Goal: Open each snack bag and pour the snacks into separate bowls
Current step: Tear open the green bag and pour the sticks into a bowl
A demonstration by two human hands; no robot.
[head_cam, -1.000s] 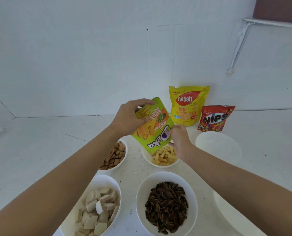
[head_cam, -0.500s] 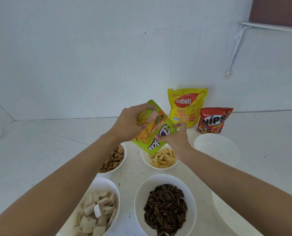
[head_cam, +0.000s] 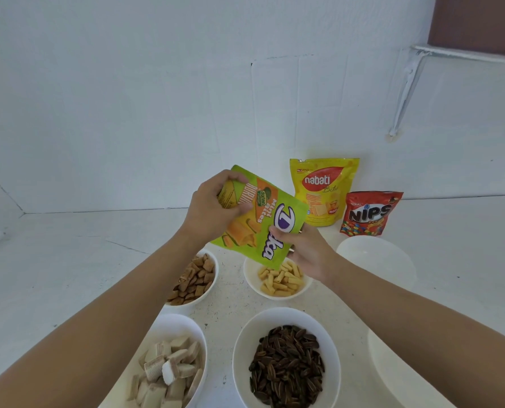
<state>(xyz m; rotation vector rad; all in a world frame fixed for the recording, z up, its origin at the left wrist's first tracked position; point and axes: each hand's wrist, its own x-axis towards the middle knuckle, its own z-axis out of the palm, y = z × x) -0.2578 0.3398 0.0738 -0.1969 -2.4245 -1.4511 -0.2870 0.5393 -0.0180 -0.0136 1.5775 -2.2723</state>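
A green Deka snack bag (head_cam: 267,228) hangs tilted, mouth downward, above a white bowl (head_cam: 250,278) of small yellow sticks. My left hand (head_cam: 216,207) grips the bag's upper end. My right hand (head_cam: 301,250) pinches its lower edge near the mouth. A yellow Nabati bag (head_cam: 323,191) and a red Nips bag (head_cam: 369,213) stand upright against the back wall. An empty white bowl (head_cam: 374,254) sits to the right, and part of another (head_cam: 392,369) shows under my right forearm.
Three filled white bowls stand nearer: brown pillow snacks (head_cam: 195,278), pale wafer cubes (head_cam: 168,369) and dark striped seeds (head_cam: 286,366). The white counter meets a white wall behind. A shelf bracket (head_cam: 404,89) hangs on the wall at upper right.
The green bag has swung from steep to flatter and risen slightly over the yellow-stick bowl. My right hand has slid along its lower edge.
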